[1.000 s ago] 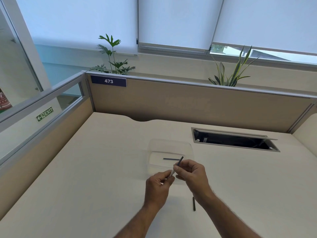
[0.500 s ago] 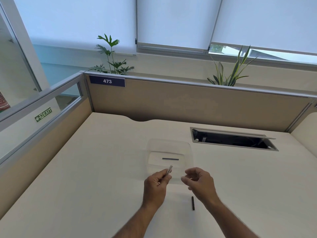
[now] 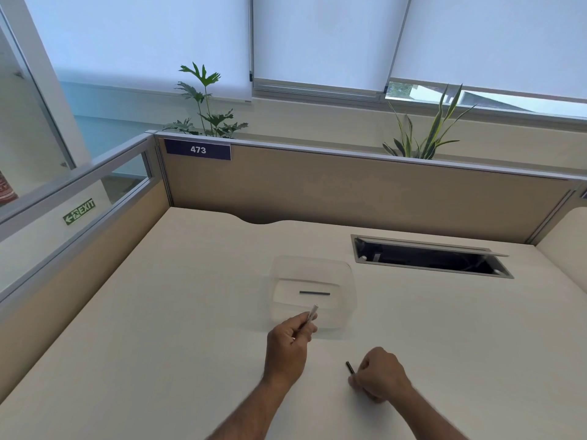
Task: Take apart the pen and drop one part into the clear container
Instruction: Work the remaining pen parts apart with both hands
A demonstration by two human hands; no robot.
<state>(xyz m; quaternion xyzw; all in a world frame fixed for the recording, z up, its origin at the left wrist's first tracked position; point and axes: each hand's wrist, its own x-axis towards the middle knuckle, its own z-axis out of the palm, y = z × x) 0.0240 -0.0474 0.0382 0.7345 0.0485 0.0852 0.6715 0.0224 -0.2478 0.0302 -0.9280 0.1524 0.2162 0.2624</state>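
A clear plastic container (image 3: pixel 348 281) stands on the cream desk in front of me. A thin dark pen part (image 3: pixel 314 293) lies flat on its bottom. My left hand (image 3: pixel 287 347) holds a pale pen barrel (image 3: pixel 312 313), whose tip points up over the container's near rim. My right hand (image 3: pixel 379 374) is down on the desk to the right, fingers closed around the lower end of a short dark pen piece (image 3: pixel 350 367) that sticks out to the upper left.
An open cable hatch (image 3: pixel 428 257) is cut into the desk at the back right. Beige partition walls (image 3: pixel 349 192) close off the back and left sides. Two plants stand behind the back partition.
My right hand left the pen held by my left hand, moved down and right to the desk, and closed on the dark piece lying there. My left hand still holds the pale barrel.
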